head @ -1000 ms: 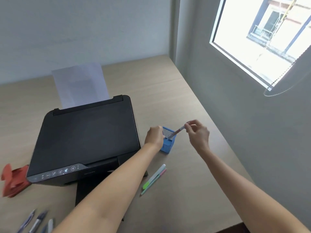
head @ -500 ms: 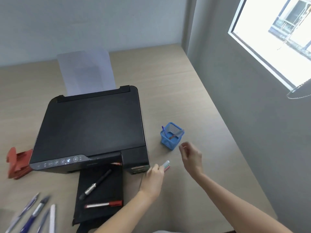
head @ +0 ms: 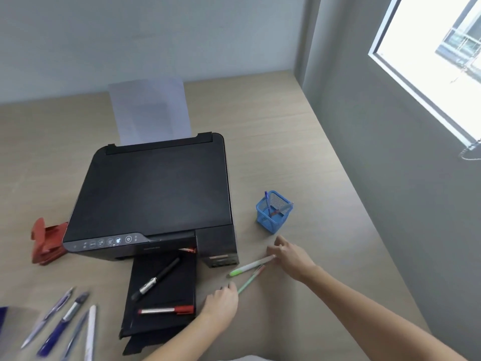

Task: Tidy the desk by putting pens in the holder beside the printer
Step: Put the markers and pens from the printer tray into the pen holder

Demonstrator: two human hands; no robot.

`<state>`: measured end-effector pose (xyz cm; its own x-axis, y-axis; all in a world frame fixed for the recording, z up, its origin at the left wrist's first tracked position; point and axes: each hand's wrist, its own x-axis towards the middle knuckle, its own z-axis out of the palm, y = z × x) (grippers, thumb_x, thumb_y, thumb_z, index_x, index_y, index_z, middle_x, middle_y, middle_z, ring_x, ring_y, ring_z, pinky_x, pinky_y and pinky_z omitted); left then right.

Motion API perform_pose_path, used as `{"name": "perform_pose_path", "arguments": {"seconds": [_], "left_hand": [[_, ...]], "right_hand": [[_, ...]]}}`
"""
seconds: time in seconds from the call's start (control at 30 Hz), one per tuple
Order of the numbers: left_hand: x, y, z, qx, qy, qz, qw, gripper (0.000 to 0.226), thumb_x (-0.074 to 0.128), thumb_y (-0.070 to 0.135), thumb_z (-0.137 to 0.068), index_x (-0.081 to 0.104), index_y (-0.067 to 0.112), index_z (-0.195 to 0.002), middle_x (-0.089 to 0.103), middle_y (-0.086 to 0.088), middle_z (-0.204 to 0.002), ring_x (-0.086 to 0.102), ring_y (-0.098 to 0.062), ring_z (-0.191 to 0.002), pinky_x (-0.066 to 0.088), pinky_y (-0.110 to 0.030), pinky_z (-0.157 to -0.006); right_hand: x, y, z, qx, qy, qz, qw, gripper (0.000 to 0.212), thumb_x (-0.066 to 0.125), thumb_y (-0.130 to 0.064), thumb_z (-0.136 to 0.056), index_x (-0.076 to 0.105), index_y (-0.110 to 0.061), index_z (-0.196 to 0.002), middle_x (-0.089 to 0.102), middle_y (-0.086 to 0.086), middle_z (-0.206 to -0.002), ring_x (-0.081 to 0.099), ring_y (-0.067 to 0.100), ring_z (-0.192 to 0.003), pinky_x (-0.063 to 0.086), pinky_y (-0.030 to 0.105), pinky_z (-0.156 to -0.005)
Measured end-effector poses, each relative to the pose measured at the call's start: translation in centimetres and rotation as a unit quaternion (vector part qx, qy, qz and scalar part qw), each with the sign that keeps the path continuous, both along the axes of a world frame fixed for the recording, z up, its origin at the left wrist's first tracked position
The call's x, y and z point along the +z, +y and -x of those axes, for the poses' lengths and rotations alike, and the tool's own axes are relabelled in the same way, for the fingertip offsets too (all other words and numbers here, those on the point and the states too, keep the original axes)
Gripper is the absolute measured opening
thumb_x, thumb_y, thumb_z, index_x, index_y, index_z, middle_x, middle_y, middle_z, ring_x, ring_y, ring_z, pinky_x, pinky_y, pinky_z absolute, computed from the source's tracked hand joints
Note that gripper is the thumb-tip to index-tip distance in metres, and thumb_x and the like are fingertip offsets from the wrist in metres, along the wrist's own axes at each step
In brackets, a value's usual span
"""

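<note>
Beside the printer [head: 156, 188], holder [head: 273, 212] contents blur — 2 pens, perhaps.

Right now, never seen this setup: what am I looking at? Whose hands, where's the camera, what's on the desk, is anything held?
There is no robot: a person works with bare hands, filmed by one wide-angle camera worn on the head, looking forward and down.

On the desk sits a black printer, with a blue mesh holder beside it that already holds some pens.

The right hand pinches the end of a green-tipped pen. The left hand touches the end of a thinner green pen. Whether either pen is lifted off the desk, I cannot tell.

A black marker and a red-capped marker lie on the printer's output tray. More pens lie near left, blurred.
</note>
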<state>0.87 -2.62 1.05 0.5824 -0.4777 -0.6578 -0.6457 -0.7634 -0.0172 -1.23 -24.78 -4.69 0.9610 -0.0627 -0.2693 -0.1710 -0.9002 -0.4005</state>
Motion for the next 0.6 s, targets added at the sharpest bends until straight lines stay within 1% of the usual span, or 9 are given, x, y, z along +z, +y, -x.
{"name": "perform_pose_path", "arguments": {"seconds": [0.1, 0.17, 0.2, 0.27, 0.33, 0.4, 0.47, 0.53, 0.6], "left_hand": [[4.5, -0.3, -0.2, -0.025, -0.001, 0.038, 0.999, 0.020, 0.040, 0.000, -0.096, 0.043, 0.007, -0.115, 0.063, -0.016, -0.113, 0.062, -0.039, -0.106, 0.050, -0.049, -0.083], [8.3, -1.1, -0.8, -0.039, -0.055, 0.111, 0.991, 0.013, 0.042, 0.004, -0.098, 0.044, 0.012, -0.108, 0.066, -0.013, -0.103, 0.067, -0.035, -0.098, 0.052, -0.045, -0.075], [10.1, -1.9, -1.5, -0.036, -0.088, 0.156, 0.983, 0.008, 0.041, 0.009, -0.100, 0.045, 0.014, -0.104, 0.067, -0.010, -0.099, 0.069, -0.032, -0.094, 0.053, -0.042, -0.071], [12.4, -4.0, -3.6, -0.021, -0.143, 0.229, 0.963, 0.008, 0.040, 0.016, -0.102, 0.047, 0.014, -0.098, 0.067, -0.007, -0.092, 0.069, -0.030, -0.085, 0.050, -0.038, -0.063], [13.2, -6.6, -5.8, -0.006, -0.169, 0.267, 0.949, 0.006, 0.046, 0.010, -0.098, 0.049, 0.010, -0.094, 0.067, -0.012, -0.090, 0.067, -0.033, -0.079, 0.042, -0.037, -0.056], [12.7, -9.2, -7.7, 0.016, -0.155, 0.262, 0.953, 0.010, 0.047, -0.003, -0.093, 0.053, 0.004, -0.094, 0.066, -0.017, -0.091, 0.065, -0.036, -0.082, 0.039, -0.035, -0.056], [11.7, -11.3, -8.7, 0.021, -0.128, 0.236, 0.963, 0.018, 0.045, -0.011, -0.089, 0.057, 0.000, -0.098, 0.065, -0.019, -0.097, 0.065, -0.037, -0.089, 0.040, -0.035, -0.061], [10.7, -12.7, -8.9, 0.007, -0.112, 0.210, 0.971, 0.023, 0.047, -0.012, -0.087, 0.058, -0.001, -0.105, 0.064, -0.020, -0.107, 0.064, -0.037, -0.096, 0.044, -0.037, -0.067], [9.6, -13.5, -8.6, -0.011, -0.103, 0.190, 0.976, 0.025, 0.050, -0.010, -0.088, 0.057, -0.001, -0.110, 0.061, -0.020, -0.114, 0.062, -0.036, -0.103, 0.049, -0.038, -0.075]], "right_hand": [[-0.2, -1.9, 2.4, -0.015, -0.019, -0.054, 0.998, 0.008, 0.054, -0.012, -0.084, 0.056, -0.017, -0.089, 0.054, 0.006, -0.091, 0.057, 0.026, -0.073, 0.044, 0.035, -0.063], [0.1, -3.5, 4.5, -0.076, -0.053, -0.093, 0.991, 0.017, 0.057, -0.008, -0.083, 0.051, -0.024, -0.082, 0.053, -0.006, -0.069, 0.051, 0.007, -0.059, 0.040, 0.027, -0.058], [0.4, -4.3, 5.6, -0.124, -0.075, -0.101, 0.984, 0.020, 0.060, -0.008, -0.083, 0.051, -0.026, -0.083, 0.051, -0.012, -0.060, 0.050, 0.003, -0.055, 0.038, 0.023, -0.054], [1.6, -5.9, 7.5, -0.219, -0.124, -0.116, 0.961, 0.020, 0.065, -0.007, -0.083, 0.060, -0.026, -0.082, 0.055, -0.010, -0.054, 0.055, -0.003, -0.054, 0.037, 0.012, -0.050], [3.6, -7.0, 8.4, -0.293, -0.171, -0.134, 0.931, 0.013, 0.067, -0.007, -0.082, 0.067, -0.020, -0.085, 0.064, -0.002, -0.056, 0.062, 0.003, -0.061, 0.042, 0.012, -0.052], [5.8, -7.6, 8.4, -0.339, -0.222, -0.158, 0.900, 0.009, 0.067, -0.008, -0.082, 0.068, -0.015, -0.087, 0.067, 0.006, -0.059, 0.065, 0.008, -0.064, 0.046, 0.012, -0.055], [7.8, -7.6, 7.7, -0.370, -0.275, -0.190, 0.867, 0.009, 0.066, -0.006, -0.083, 0.068, -0.014, -0.088, 0.068, 0.009, -0.063, 0.065, 0.011, -0.060, 0.049, 0.015, -0.058], [9.1, -7.4, 6.5, -0.383, -0.316, -0.217, 0.841, 0.009, 0.064, -0.007, -0.085, 0.067, -0.015, -0.087, 0.068, 0.006, -0.064, 0.064, 0.013, -0.056, 0.052, 0.021, -0.060], [9.7, -7.0, 5.3, -0.384, -0.328, -0.202, 0.839, 0.010, 0.063, -0.008, -0.086, 0.066, -0.018, -0.087, 0.068, 0.002, -0.064, 0.065, 0.012, -0.056, 0.051, 0.020, -0.061]]}}
